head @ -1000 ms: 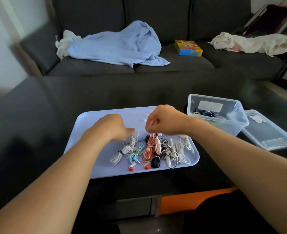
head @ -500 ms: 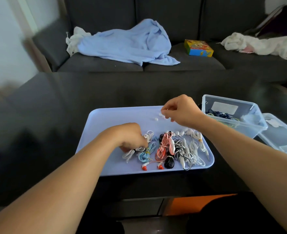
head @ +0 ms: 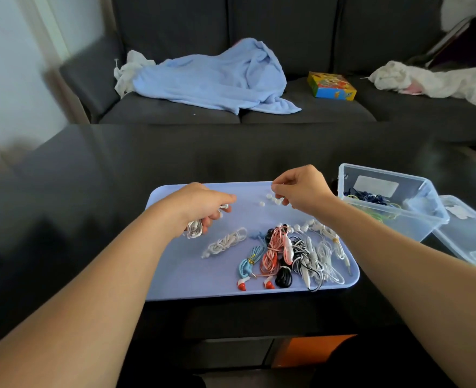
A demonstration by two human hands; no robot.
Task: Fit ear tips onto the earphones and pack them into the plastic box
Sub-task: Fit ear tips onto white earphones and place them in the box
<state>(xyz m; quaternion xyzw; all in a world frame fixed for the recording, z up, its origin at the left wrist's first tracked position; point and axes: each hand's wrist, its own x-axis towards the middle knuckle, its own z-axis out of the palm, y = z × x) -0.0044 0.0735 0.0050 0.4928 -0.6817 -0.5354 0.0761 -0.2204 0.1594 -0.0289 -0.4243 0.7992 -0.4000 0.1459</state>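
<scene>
The white earphones (head: 194,228) are sitting bundled in the left hand (head: 200,205), fingers curled round the coil, and that hand is now hovering over the far-left part of the blue tray (head: 175,275) — a moment ago it was pressing down among the pile, so this set is freshly lifted clear of the rest. One earbud looks to be poking out toward the right between thumb and forefinger, though it is too small to be sure. The right hand (head: 304,191) is working just beside the loose white ear tips (head: 270,199) on the far side of the tray, fingers pinched together at them; whether a tip is actually caught between them, I cannot tell. That hand has drifted away from the tangle to the tips over the last second, so the fitting step is about to start: tip to bud.

Another white bundle (head: 225,242) is lying alone mid-tray, and the coloured tangle of earphones (head: 287,256) is waiting at the near-right corner. The plastic box (head: 382,203) is standing open just right of the tray on the dark surface, a few cords already inside, its lid (head: 472,236) lying beside it. Most sets are unpacked, so this is early going.
</scene>
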